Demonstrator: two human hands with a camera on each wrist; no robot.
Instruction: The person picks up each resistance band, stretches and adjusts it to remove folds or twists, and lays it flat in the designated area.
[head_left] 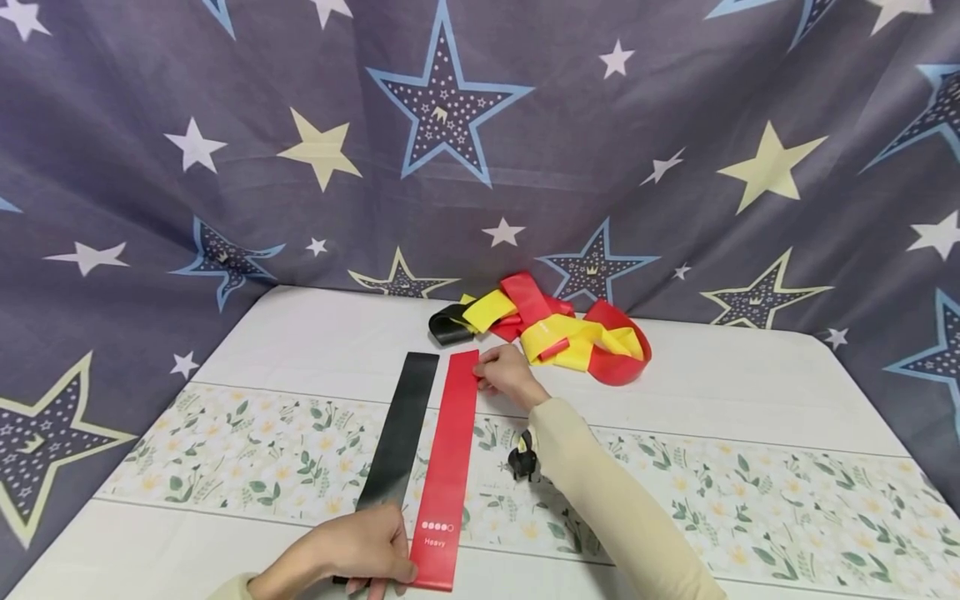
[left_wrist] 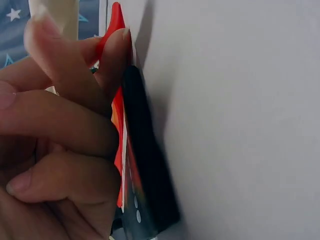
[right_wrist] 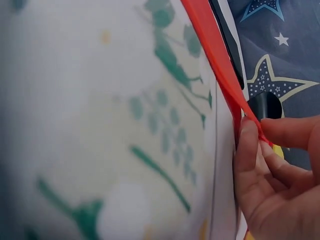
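Observation:
A red resistance band point(head_left: 446, 467) marked "Heavy" lies lengthwise on the table, flat and stretched out between both hands. My left hand point(head_left: 356, 546) pinches its near end at the left corner; the left wrist view shows thumb and finger on the red edge point(left_wrist: 116, 20). At the far end, my right hand point(head_left: 510, 373) pinches the red band's right corner, as the right wrist view point(right_wrist: 280, 165) also shows. Just left of it lies a black band point(head_left: 401, 425), roughly parallel, its near part partly hidden under my left hand.
Behind the far end sits a loose heap of bands: red point(head_left: 618, 346), yellow point(head_left: 558, 342) and black point(head_left: 450, 325). A flower-printed strip point(head_left: 247, 442) crosses the white table point(head_left: 315, 333). A star-patterned cloth point(head_left: 525, 167) hangs along the back and sides.

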